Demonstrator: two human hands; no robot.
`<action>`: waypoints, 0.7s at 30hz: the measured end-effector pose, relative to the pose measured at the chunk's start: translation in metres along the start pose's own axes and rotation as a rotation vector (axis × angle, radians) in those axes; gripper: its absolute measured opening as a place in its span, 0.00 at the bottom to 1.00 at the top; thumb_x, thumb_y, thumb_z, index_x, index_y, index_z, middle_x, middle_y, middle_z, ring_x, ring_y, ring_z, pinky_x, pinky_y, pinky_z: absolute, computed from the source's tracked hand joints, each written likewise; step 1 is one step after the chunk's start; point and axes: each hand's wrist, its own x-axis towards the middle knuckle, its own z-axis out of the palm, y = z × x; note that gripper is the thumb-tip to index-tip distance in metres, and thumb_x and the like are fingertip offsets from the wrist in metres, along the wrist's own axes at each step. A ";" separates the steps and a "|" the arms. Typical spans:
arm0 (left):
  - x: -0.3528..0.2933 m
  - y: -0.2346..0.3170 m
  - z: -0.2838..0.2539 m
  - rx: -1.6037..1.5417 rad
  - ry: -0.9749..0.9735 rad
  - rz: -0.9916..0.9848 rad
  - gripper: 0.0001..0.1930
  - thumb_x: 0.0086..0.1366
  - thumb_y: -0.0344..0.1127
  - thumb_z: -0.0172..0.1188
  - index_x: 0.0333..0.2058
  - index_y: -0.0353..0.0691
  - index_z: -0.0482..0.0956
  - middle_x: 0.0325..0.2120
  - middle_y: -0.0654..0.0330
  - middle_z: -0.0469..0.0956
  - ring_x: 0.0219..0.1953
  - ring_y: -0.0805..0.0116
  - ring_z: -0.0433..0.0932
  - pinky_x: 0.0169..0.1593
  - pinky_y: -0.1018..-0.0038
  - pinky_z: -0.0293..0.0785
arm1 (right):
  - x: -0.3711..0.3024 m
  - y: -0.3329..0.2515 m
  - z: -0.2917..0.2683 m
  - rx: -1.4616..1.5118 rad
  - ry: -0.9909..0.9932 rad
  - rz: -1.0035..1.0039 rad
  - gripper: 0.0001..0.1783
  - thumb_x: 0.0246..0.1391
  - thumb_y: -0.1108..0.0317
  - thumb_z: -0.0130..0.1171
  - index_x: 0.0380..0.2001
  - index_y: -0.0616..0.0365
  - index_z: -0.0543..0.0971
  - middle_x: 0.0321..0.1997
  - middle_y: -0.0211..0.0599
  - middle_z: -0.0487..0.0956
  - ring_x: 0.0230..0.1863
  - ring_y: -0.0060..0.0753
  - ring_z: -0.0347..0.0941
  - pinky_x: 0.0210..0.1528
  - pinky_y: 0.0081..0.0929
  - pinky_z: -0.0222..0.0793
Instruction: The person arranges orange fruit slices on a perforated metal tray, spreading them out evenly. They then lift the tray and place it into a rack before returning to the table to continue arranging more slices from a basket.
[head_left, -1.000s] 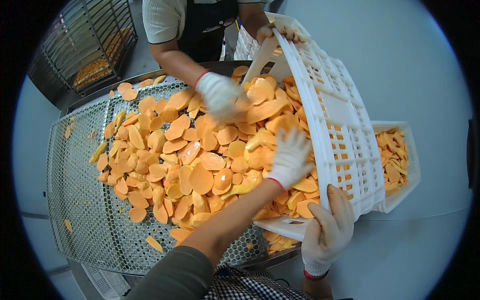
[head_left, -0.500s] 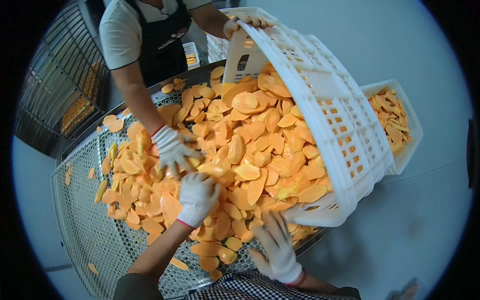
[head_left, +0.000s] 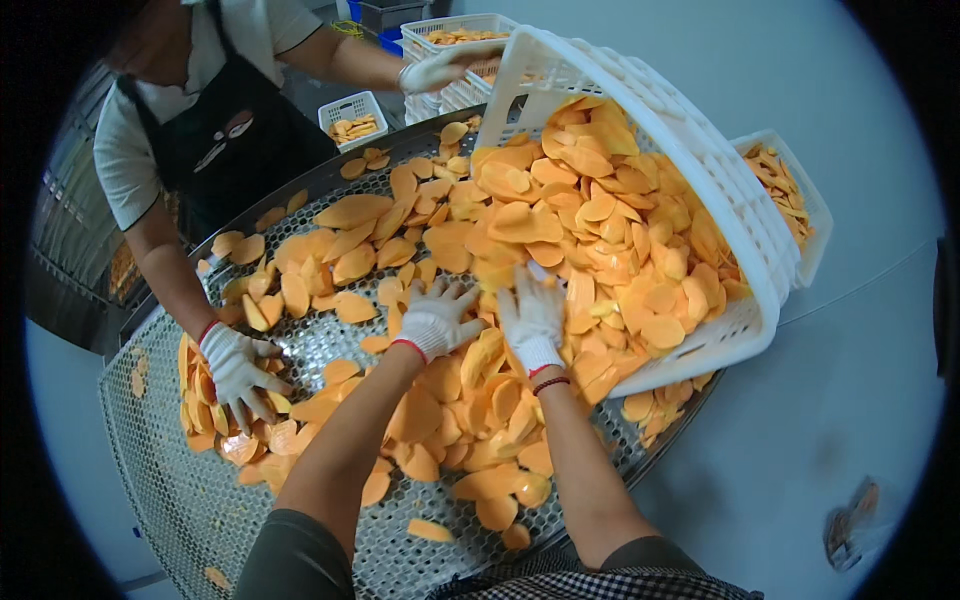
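A large heap of flat orange root slices (head_left: 610, 220), which look like sweet potato, spills from a tipped white plastic crate (head_left: 690, 120) onto a perforated metal tray (head_left: 190, 500). My left hand (head_left: 437, 322), in a white knitted glove, rests on the slices near the middle with its fingers spread. Close beside it, my right hand (head_left: 531, 318), gloved alike, reaches into the heap at the crate's mouth. Its fingers are stretched out, with the tips partly among the slices. Neither hand grips anything that I can see.
Across the tray a co-worker in a dark apron (head_left: 240, 150) presses one gloved hand (head_left: 240, 375) on slices at the left; the other gloved hand (head_left: 440, 70) is by the crate. Filled white crates (head_left: 820, 235) stand at the right and back. A rack (head_left: 75, 230) is at far left.
My left hand has moved up and right; my right hand has gone forward from the near edge into the slices. The co-worker's lower hand slid left, baring tray, and their other hand left the crate's rim.
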 end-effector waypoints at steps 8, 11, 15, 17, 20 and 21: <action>-0.155 -0.104 0.033 -0.118 0.157 -0.192 0.39 0.64 0.65 0.46 0.66 0.44 0.64 0.66 0.47 0.63 0.69 0.47 0.58 0.70 0.47 0.48 | -0.096 -0.150 0.039 0.296 -0.002 -0.268 0.34 0.60 0.41 0.47 0.63 0.50 0.69 0.67 0.44 0.68 0.65 0.53 0.64 0.69 0.50 0.52; -0.207 -0.141 0.042 -0.058 0.209 -0.170 0.33 0.66 0.62 0.46 0.63 0.49 0.69 0.67 0.47 0.62 0.69 0.45 0.58 0.70 0.48 0.47 | -0.117 -0.176 0.050 0.375 -0.075 -0.280 0.35 0.63 0.37 0.42 0.65 0.45 0.68 0.73 0.46 0.60 0.73 0.53 0.53 0.73 0.50 0.49; -0.281 -0.182 0.060 -0.024 0.224 -0.272 0.30 0.65 0.60 0.49 0.61 0.54 0.73 0.65 0.48 0.64 0.67 0.44 0.60 0.68 0.50 0.49 | -0.145 -0.112 0.028 0.925 -0.187 -0.347 0.26 0.64 0.55 0.52 0.61 0.56 0.71 0.64 0.49 0.70 0.63 0.52 0.68 0.69 0.43 0.59; -0.310 -0.184 0.053 -0.033 0.244 -0.296 0.29 0.64 0.58 0.50 0.60 0.51 0.75 0.62 0.48 0.68 0.65 0.47 0.63 0.67 0.53 0.51 | -0.158 -0.032 0.039 0.787 0.231 -0.172 0.22 0.61 0.63 0.58 0.56 0.63 0.75 0.58 0.53 0.74 0.60 0.50 0.70 0.66 0.45 0.62; -0.335 -0.190 0.070 -0.319 0.412 -0.599 0.23 0.61 0.52 0.60 0.46 0.38 0.82 0.55 0.46 0.73 0.59 0.48 0.67 0.64 0.53 0.56 | -0.187 0.057 0.038 0.501 0.381 0.019 0.28 0.61 0.58 0.58 0.61 0.59 0.72 0.66 0.54 0.68 0.67 0.60 0.60 0.68 0.47 0.58; -0.325 -0.173 0.065 -0.384 0.513 -0.571 0.24 0.59 0.52 0.62 0.46 0.37 0.80 0.55 0.43 0.72 0.59 0.47 0.67 0.64 0.52 0.57 | -0.194 0.059 0.041 0.327 0.301 -0.013 0.32 0.59 0.53 0.59 0.64 0.52 0.69 0.68 0.52 0.66 0.69 0.59 0.58 0.69 0.49 0.56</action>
